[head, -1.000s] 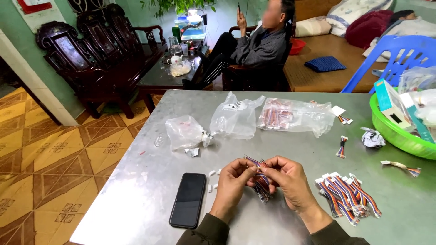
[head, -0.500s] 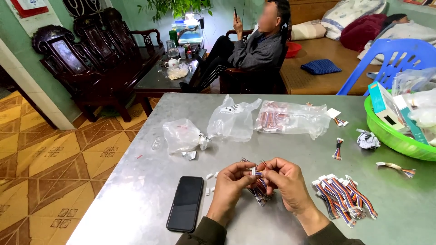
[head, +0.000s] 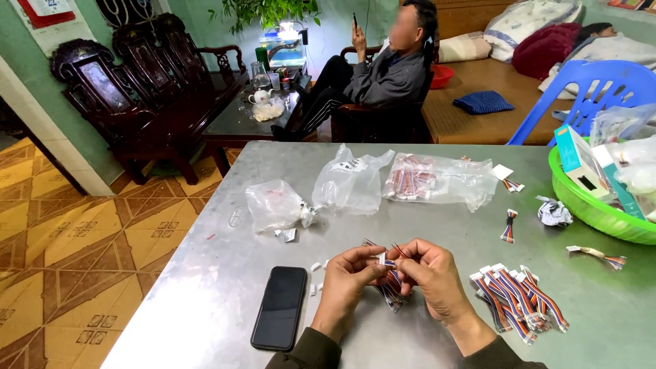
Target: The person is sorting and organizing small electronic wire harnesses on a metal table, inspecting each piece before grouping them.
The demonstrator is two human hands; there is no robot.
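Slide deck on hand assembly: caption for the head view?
Left hand and right hand pinch a multicoloured wire bundle over a metal table.

My left hand (head: 347, 280) and right hand (head: 429, 277) draw closer together than a second ago, fingertips now meeting at a small white connector (head: 382, 258) at twelve o'clock of my knuckles. The wire bundle (head: 389, 287) hangs lower, toward six o'clock, between my palms.

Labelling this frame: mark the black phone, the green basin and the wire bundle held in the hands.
black phone (head: 279, 307), head view, middle of its dark screen.
green basin (head: 593, 215), head view, its outer wall.
wire bundle (head: 392, 292), head view, coloured wires hanging below the fingers.
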